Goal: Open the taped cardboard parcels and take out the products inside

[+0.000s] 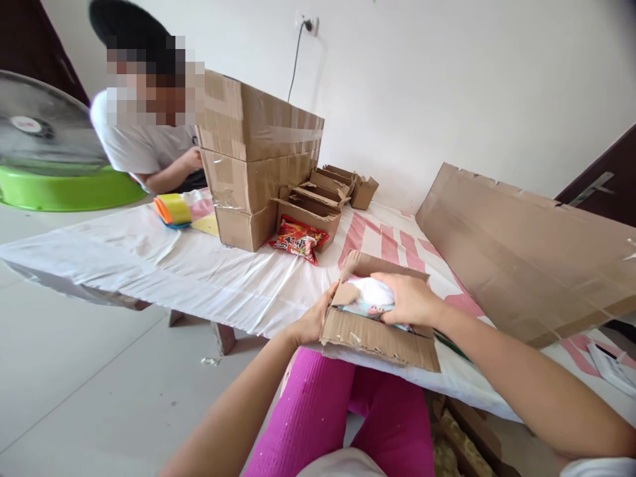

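Observation:
A small cardboard box (380, 341) with raised flaps stands at the table's near edge in front of me. My left hand (318, 321) grips the box's left side, fingers along its outer wall. Over the box's opening, my right hand (410, 301) curves around a soft white and light-blue bundle (372, 295) with a small printed pattern. The bundle lies inside the box, partly covered by my fingers. I cannot make out whether it is cloth or a soft package. A red instant noodle packet (301, 240) lies beyond the box, to its left.
Cardboard boxes stacked three high (263, 159) stand at the left, with small open boxes (311, 209) beside them. A large cardboard panel (527, 252) rises at the right. A person (149, 142) sits across the table, near folded coloured cloths (173, 209) and a green-based fan (64, 189).

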`<state>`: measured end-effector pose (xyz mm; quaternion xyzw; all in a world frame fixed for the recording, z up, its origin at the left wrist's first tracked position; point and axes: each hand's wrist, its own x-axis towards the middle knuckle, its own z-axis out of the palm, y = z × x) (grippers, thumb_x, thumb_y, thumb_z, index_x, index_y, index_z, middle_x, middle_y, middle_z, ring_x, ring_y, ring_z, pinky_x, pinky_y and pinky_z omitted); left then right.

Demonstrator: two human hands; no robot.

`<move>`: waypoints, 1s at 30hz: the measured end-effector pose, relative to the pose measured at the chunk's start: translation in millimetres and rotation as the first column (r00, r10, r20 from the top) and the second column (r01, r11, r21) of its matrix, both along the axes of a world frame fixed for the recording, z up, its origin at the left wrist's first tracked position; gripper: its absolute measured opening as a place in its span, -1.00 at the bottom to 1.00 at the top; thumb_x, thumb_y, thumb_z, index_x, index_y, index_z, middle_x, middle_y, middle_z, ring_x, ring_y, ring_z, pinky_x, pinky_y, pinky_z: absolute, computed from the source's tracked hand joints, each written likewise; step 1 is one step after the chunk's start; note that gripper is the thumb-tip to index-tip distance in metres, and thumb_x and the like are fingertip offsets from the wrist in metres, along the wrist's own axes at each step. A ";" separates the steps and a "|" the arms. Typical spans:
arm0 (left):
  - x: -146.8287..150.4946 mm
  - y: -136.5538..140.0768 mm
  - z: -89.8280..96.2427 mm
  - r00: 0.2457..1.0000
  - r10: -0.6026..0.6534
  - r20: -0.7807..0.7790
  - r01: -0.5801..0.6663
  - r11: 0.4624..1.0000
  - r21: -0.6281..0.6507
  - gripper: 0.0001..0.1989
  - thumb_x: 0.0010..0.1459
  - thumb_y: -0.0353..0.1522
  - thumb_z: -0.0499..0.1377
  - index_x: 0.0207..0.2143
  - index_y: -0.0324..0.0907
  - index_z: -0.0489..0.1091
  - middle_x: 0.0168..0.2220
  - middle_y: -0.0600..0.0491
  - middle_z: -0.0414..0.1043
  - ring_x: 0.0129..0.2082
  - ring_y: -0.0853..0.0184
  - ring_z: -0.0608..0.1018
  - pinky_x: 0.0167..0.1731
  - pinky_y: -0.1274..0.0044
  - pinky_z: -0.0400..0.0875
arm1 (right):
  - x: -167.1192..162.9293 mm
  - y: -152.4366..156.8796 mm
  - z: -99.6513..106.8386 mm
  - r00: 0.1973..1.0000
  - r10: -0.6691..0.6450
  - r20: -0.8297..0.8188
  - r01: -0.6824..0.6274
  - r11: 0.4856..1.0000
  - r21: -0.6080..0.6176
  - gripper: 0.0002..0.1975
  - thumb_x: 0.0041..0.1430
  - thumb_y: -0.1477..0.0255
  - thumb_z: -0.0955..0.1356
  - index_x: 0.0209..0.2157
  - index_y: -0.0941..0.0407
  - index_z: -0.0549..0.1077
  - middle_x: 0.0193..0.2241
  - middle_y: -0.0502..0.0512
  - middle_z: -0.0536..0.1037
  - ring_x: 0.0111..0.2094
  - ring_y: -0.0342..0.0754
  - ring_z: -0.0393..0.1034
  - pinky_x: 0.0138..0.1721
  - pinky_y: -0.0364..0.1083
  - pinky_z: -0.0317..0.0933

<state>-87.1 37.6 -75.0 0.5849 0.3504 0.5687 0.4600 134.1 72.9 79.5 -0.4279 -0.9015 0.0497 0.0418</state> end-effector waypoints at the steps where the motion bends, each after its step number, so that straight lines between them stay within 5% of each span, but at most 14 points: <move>1: -0.3 -0.2 0.0 1.000 -0.008 -0.011 0.008 1.000 0.007 0.15 -0.45 -0.31 0.50 0.26 -0.32 0.15 0.31 -0.22 0.11 0.31 -0.14 0.13 0.32 0.23 -0.08 | 2.9 -1.1 13.9 0.998 -0.029 -0.058 0.029 1.000 -0.001 -0.19 -0.26 0.34 0.52 0.13 0.01 0.36 -0.08 0.10 0.57 -0.13 0.15 0.48 -0.18 0.01 0.34; 4: -2.3 -0.4 -5.4 0.998 -0.022 0.061 0.025 0.999 -0.039 0.11 -0.45 -0.34 0.50 0.24 -0.24 0.20 0.29 -0.18 0.17 0.31 -0.14 0.14 0.31 0.21 -0.01 | 20.4 -1.5 51.9 0.933 -0.087 -0.350 0.083 0.996 -0.025 -0.22 -0.25 0.35 0.53 0.11 0.03 0.37 -0.12 0.06 0.57 -0.19 0.07 0.49 -0.22 -0.03 0.35; 7: -6.4 1.1 -16.1 0.946 0.033 0.321 0.048 0.969 -0.241 -0.13 -0.33 -0.27 0.48 0.12 -0.19 0.33 0.08 -0.15 0.45 0.15 -0.12 0.40 0.15 0.17 0.29 | 46.8 5.5 70.2 0.748 -0.076 -0.659 0.162 0.984 0.070 -0.21 -0.22 0.31 0.53 0.13 0.06 0.33 -0.02 0.09 0.52 -0.10 0.08 0.46 -0.14 0.01 0.36; 10: -11.9 3.8 -24.1 0.850 0.150 0.506 0.058 0.926 -0.372 -0.23 -0.24 -0.12 0.42 0.03 -0.25 0.38 -0.08 -0.17 0.56 0.02 -0.10 0.52 0.04 0.16 0.42 | 75.0 21.1 58.6 0.582 -0.115 -0.805 0.343 0.932 0.115 -0.23 -0.17 0.22 0.51 0.12 0.07 0.31 -0.01 0.12 0.50 -0.08 0.10 0.45 -0.15 0.03 0.37; 13: -17.4 5.9 -26.3 0.791 0.224 0.569 0.025 0.918 -0.396 -0.26 -0.23 -0.04 0.38 -0.01 -0.24 0.40 -0.11 -0.15 0.57 0.02 -0.07 0.53 0.06 0.21 0.43 | 95.0 35.2 19.9 0.520 -0.301 -0.800 0.490 0.872 -0.010 -0.30 -0.13 0.15 0.47 0.06 0.11 0.34 -0.08 0.15 0.54 -0.14 0.12 0.47 -0.21 0.04 0.38; 16: -20.3 6.3 -27.1 0.757 0.259 0.600 0.007 0.915 -0.403 -0.34 -0.18 -0.04 0.35 -0.06 -0.21 0.42 -0.13 -0.12 0.58 0.04 -0.05 0.52 0.09 0.23 0.42 | 101.1 36.8 -33.0 0.619 -0.528 -0.581 0.592 0.800 -0.096 -0.27 -0.19 0.16 0.50 0.05 0.12 0.35 -0.09 0.19 0.55 -0.12 0.17 0.47 -0.17 0.05 0.35; 19: -20.2 6.4 -28.8 0.727 0.271 0.630 0.025 0.907 -0.419 -0.39 -0.14 -0.08 0.34 -0.06 -0.21 0.43 -0.13 -0.11 0.59 0.06 -0.05 0.51 0.12 0.22 0.39 | 98.4 29.3 -80.7 0.798 -0.531 -0.286 0.511 0.847 -0.148 -0.29 -0.10 0.23 0.46 0.11 0.12 0.32 -0.05 0.24 0.54 -0.06 0.21 0.45 -0.13 0.08 0.33; 21: -19.5 6.7 -29.9 0.731 0.257 0.632 0.034 0.911 -0.411 -0.38 -0.10 -0.07 0.32 -0.02 -0.20 0.41 -0.10 -0.12 0.58 0.08 -0.04 0.49 0.14 0.21 0.37 | 96.8 24.5 -101.5 0.846 -0.481 -0.230 0.470 0.877 -0.103 -0.28 -0.06 0.26 0.44 0.16 0.15 0.27 0.10 0.34 0.42 0.10 0.27 0.32 -0.01 0.15 0.26; 26: -18.5 5.5 -29.7 0.783 0.202 0.588 0.058 0.918 -0.392 -0.29 -0.10 -0.03 0.31 0.06 -0.22 0.38 -0.06 -0.15 0.56 0.07 -0.06 0.50 0.12 0.19 0.38 | 102.0 18.6 -120.0 0.918 -0.358 -0.170 0.367 0.930 0.018 -0.23 0.04 0.21 0.42 0.23 0.20 0.18 0.15 0.40 0.35 0.17 0.28 0.23 0.09 0.19 0.19; 30: -16.3 1.3 -27.5 0.813 0.149 0.562 0.105 0.912 -0.395 -0.18 -0.20 -0.05 0.38 0.09 -0.25 0.35 -0.06 -0.18 0.55 0.02 -0.11 0.53 0.09 0.16 0.40 | 101.7 10.5 -123.9 0.917 -0.311 -0.251 0.359 0.917 0.175 -0.36 0.16 0.16 0.34 0.18 0.21 0.25 0.12 0.43 0.35 0.17 0.32 0.20 0.11 0.27 0.15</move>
